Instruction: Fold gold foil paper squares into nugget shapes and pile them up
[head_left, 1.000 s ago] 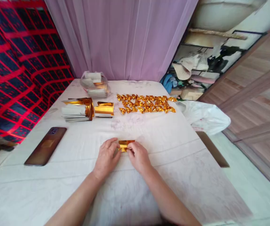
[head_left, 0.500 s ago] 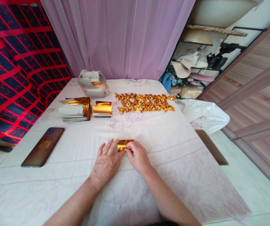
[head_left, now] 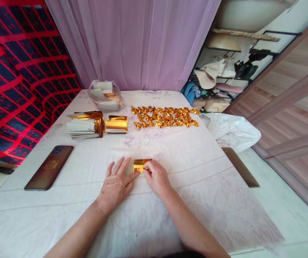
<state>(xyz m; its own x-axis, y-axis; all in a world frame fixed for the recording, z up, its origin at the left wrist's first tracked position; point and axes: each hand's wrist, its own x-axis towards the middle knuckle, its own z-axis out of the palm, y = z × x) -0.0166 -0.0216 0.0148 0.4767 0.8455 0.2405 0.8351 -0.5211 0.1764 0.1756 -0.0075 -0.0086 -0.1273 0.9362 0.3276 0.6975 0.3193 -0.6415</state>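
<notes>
A small sheet of gold foil paper (head_left: 138,165) lies on the table before me, its right part covered by my fingers. My right hand (head_left: 156,176) is closed, thumb and forefinger pinching the sheet near its lower edge. My left hand (head_left: 118,182) rests open on the cloth with fingers spread, its thumb tip touching the sheet's lower left edge. Farther off, several folded gold foil pieces (head_left: 167,116) lie in rows. Left of them are a short stack of gold paper (head_left: 116,124) and a larger curled stack (head_left: 85,125) with white backs showing.
A clear plastic bag (head_left: 105,96) of paper stands at the back left. A brown phone (head_left: 49,167) lies on the left of the cloth-covered table (head_left: 89,208). Beyond the right edge are a white plastic bag (head_left: 234,132) and shelves holding a cap (head_left: 207,76). A purple curtain (head_left: 143,43) hangs behind.
My left hand has shifted slightly left, its fingers moving away from the sheet while the thumb stays at the edge. My right hand keeps its pinch in nearly the same place.
</notes>
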